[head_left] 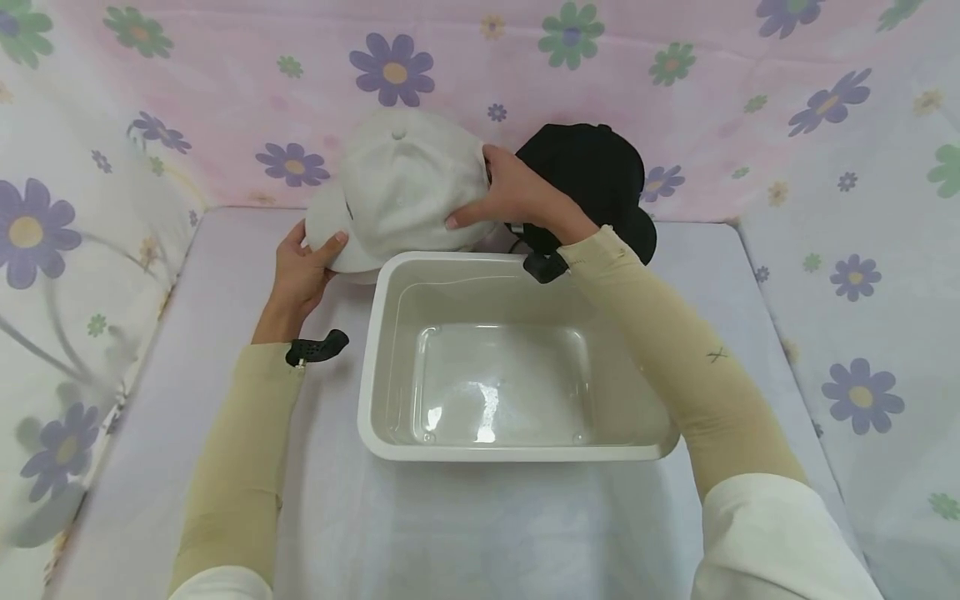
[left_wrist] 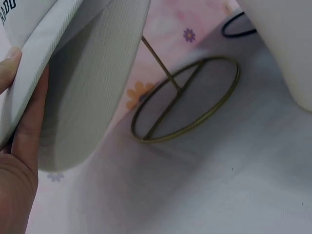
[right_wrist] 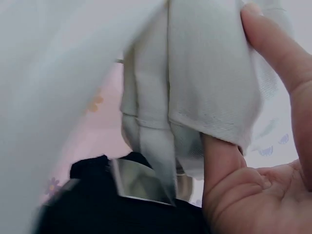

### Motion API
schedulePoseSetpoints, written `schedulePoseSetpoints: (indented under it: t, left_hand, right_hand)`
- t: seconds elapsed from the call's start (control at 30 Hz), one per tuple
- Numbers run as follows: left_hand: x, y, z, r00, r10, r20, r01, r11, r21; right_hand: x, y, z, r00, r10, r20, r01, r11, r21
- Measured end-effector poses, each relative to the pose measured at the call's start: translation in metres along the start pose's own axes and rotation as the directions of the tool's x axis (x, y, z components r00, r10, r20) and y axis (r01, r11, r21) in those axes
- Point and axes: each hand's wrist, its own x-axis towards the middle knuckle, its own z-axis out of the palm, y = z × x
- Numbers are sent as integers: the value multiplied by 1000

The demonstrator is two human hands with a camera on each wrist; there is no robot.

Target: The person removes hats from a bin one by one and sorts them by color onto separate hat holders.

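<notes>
Both hands hold a white cap [head_left: 412,183] above the far edge of the tub. My left hand [head_left: 300,267] pinches its brim [left_wrist: 36,68], thumb on top and fingers beneath; dark lettering shows at the crown's edge. Behind that brim is a second pale brim [left_wrist: 97,87]. My right hand [head_left: 517,196] grips the cap's back edge [right_wrist: 209,87], with the thumb on one side and fingers tucked under the fabric. Beside this hand sits a black cap [head_left: 588,175], partly covered by the wrist. A metal buckle [right_wrist: 141,183] shows against black cloth in the right wrist view.
A beige plastic tub [head_left: 517,454] stands in the middle of the table, in front of the caps. A brass stand with an oval base [left_wrist: 179,91] is under the pale brim; part of a dark ring [left_wrist: 239,35] lies farther right. Flowered cloth [head_left: 247,83] hangs behind.
</notes>
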Motion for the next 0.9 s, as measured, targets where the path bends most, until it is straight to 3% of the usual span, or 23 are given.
schedulePoseSetpoints:
  t: [0.23,0.57,0.7,0.9]
  left_hand:
    - [1,-5,-2,1000,-6,11,7,1000,-18]
    - [-1,-6,-2,999,-38,6,37,999,21]
    - [1,-1,-3,999,-35,-12,36,997,73]
    - [8,3,1,996,-36,-83,39,998,39]
  right_hand:
    - [-2,5,10,999,10,-34,-12,998,-59]
    - [-3,4,16,1000,30,-4,-30,989,-142]
    - [-2,4,17,999,32,-3,-32,985,-167]
    - [-1,4,21,1000,23,-9,-24,980,-198]
